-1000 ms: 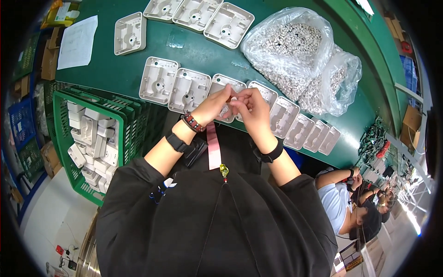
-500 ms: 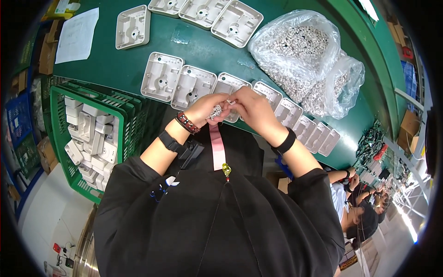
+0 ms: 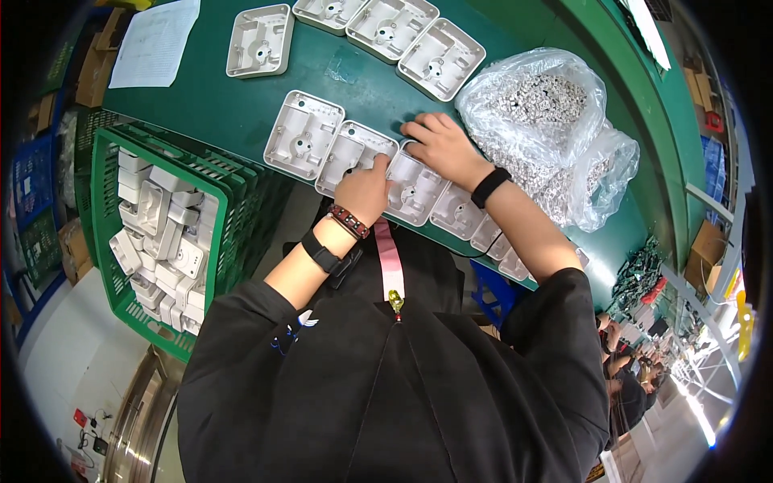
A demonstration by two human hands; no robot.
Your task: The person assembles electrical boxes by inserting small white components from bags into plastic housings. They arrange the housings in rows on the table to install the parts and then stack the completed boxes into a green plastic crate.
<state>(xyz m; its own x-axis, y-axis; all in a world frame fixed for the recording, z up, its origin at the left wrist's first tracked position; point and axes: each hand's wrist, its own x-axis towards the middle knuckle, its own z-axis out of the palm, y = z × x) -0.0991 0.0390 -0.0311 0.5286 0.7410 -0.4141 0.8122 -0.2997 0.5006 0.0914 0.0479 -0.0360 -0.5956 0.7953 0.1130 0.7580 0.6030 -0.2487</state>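
- While the bare left hand [image 3: 362, 196] reaches over the pale grey, rounded-rectangular plastic housing [image 3: 353, 145] second from the left in the near row, its fingers cover the near right corner; nothing shows between them, and whether they grasp a piece underneath I cannot tell.
- At four o'clock from it, with twelve at the top of the view, sits the next pale grey, open-topped plastic housing [image 3: 415, 193]; the bare right hand [image 3: 447, 150] lies palm down over its far end, fingers loosely curled, and whether they pinch anything is hidden.
- For steady work, I would brace a housing by its outer wall, since fingertip pressure alone might slide it on the smooth green tabletop [image 3: 370, 109].
- Drawing the left wrist toward seven o'clock should open a better view of the covered corner.
- Light force seems wise: the similar pale grey plastic housing [image 3: 304, 135] at ten o'clock is close enough to be knocked.
- At two o'clock from the right hand stands a bulky, clear plastic bag [image 3: 594, 88] of small silvery parts [image 3: 535, 105]; sweeping wide of its loose film would avoid a snag.
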